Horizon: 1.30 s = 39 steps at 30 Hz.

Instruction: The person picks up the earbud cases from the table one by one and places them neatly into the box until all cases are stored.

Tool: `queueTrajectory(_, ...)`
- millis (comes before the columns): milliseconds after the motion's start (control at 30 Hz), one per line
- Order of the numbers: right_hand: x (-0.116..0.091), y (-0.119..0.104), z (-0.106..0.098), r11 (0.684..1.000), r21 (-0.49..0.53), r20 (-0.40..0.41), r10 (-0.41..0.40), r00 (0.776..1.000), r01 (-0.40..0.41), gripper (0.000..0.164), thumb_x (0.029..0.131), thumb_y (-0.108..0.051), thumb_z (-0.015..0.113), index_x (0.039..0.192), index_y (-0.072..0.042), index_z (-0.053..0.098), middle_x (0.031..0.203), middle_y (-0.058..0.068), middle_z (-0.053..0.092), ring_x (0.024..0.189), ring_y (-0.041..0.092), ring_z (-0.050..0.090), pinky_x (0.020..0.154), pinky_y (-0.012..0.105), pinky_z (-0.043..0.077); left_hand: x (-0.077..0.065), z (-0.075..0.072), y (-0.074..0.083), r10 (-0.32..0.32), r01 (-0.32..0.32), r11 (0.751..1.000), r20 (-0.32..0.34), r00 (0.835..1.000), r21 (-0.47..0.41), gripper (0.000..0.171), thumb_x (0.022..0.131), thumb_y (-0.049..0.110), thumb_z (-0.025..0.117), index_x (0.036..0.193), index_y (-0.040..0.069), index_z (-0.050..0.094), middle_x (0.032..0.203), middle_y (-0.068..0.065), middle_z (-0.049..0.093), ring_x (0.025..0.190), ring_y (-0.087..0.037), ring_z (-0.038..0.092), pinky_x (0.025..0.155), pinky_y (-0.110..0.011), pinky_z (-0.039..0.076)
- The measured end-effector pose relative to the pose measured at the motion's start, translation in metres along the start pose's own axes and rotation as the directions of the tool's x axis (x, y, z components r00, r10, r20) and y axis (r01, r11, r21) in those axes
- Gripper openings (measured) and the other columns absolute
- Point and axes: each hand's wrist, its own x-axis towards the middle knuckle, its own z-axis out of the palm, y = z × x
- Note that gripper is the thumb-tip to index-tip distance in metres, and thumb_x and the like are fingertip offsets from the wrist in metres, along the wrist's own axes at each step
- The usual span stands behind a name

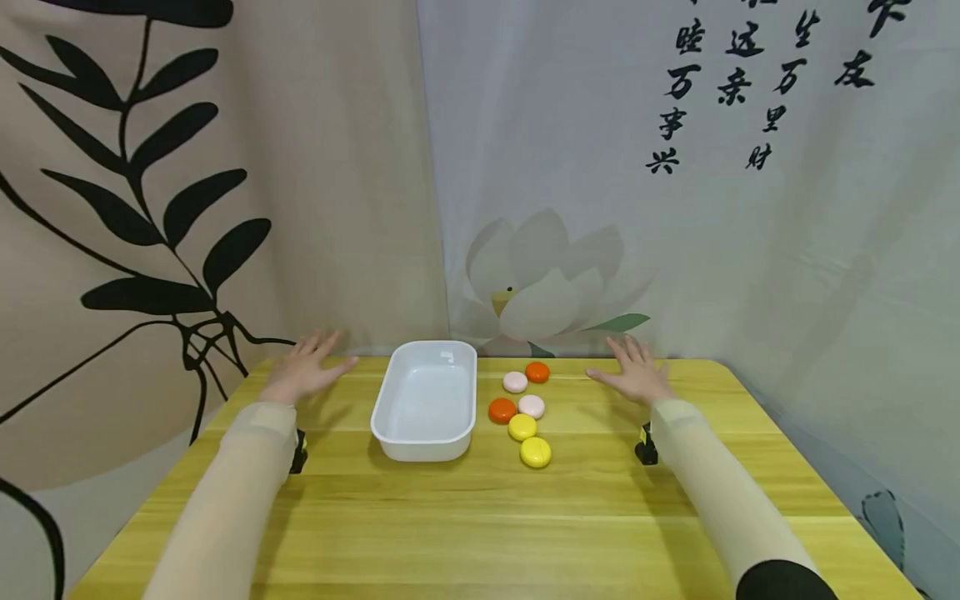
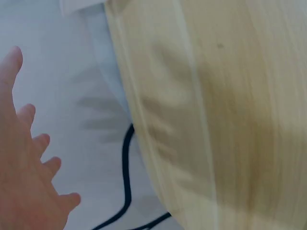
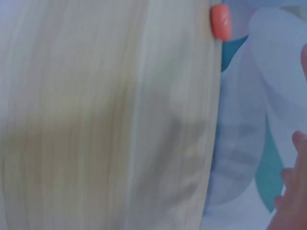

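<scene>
My left hand (image 1: 306, 372) hovers over the table's far left part with fingers spread, holding nothing; its spread fingers also show in the left wrist view. To its right stands a white rectangular dish (image 1: 423, 450) with nothing in it. Beside the dish lie round glossy candy-like discs: an orange one (image 1: 537, 372) at the back, another orange one (image 1: 502, 410), a pale pink one (image 1: 515, 382), a second pale pink one (image 1: 532, 407), a yellow one (image 1: 522, 427) and a nearer yellow one (image 1: 536, 452). My right hand (image 1: 636, 375), fingers spread and holding nothing, is to the right of the discs.
The wooden table (image 1: 465, 533) has a rounded far edge close to a hanging cloth (image 1: 540, 125) with a printed flower and writing. Another cloth (image 1: 345, 167) with a dark plant print hangs at the left. A small black device (image 1: 646, 450) sits at the right wrist.
</scene>
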Motion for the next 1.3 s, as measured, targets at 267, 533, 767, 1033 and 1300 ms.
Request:
queueTrajectory(267,-0.006,-0.020,0.004,0.990,0.129,-0.021,-0.058,0.998,0.060,0.092,0.090,-0.068,0.045,0.157,-0.015,0.010,0.159,0.023,-0.003,0.141,0.050,-0.006,0.101,0.076,-0.003,0.000,-0.004,0.017,0.039,-0.028,0.960,0.033,0.999,-0.277,0.087,0.095,0.066,0.035,0.157,0.012,0.006,0.157,-0.027,0.001,0.138,-0.056,0.000,0.099,-0.077,0.008)
queueTrajectory(533,-0.009,-0.037,0.020,0.955,0.270,-0.010,-0.125,0.992,0.123,0.088,0.093,-0.057,0.053,0.156,-0.010,0.012,0.159,0.022,-0.003,0.141,0.050,-0.006,0.106,0.070,0.000,0.002,0.004,0.015,0.036,0.076,0.838,0.194,0.980,-0.540,0.090,0.096,0.067,0.029,0.155,0.003,0.009,0.153,-0.029,0.019,0.129,-0.050,0.036,0.101,-0.062,0.034)
queueTrajectory(767,-0.015,-0.046,0.031,0.897,0.410,-0.015,-0.174,0.985,0.165,0.084,0.095,-0.046,0.055,0.156,-0.008,0.012,0.159,0.022,-0.001,0.142,0.046,-0.002,0.107,0.069,0.004,0.001,0.014,0.021,0.013,0.160,0.686,0.232,0.973,-0.710,0.091,0.095,0.066,0.036,0.150,-0.005,0.019,0.141,-0.030,0.037,0.110,-0.045,0.057,0.084,-0.049,0.053)
queueTrajectory(1033,-0.026,-0.054,0.041,0.805,0.582,0.031,-0.159,0.987,0.112,0.075,0.100,-0.041,0.050,0.157,-0.013,0.009,0.160,0.018,0.004,0.144,0.041,0.005,0.111,0.062,0.008,0.001,0.026,0.028,0.047,0.161,0.621,0.241,0.969,-0.767,0.075,0.100,0.043,0.049,0.148,-0.009,0.024,0.139,-0.034,0.037,0.105,-0.044,0.058,0.077,-0.039,0.056)
queueTrajectory(1300,-0.047,-0.068,0.044,0.664,0.747,0.117,-0.162,0.980,0.021,0.071,0.100,-0.026,0.055,0.155,-0.003,0.015,0.159,0.020,0.011,0.143,0.041,0.013,0.113,0.054,0.015,-0.008,0.039,0.031,0.035,0.200,0.565,0.265,0.964,-0.801,0.060,0.101,0.022,0.051,0.148,-0.007,0.028,0.140,-0.029,0.041,0.088,-0.024,0.062,0.078,-0.036,0.056)
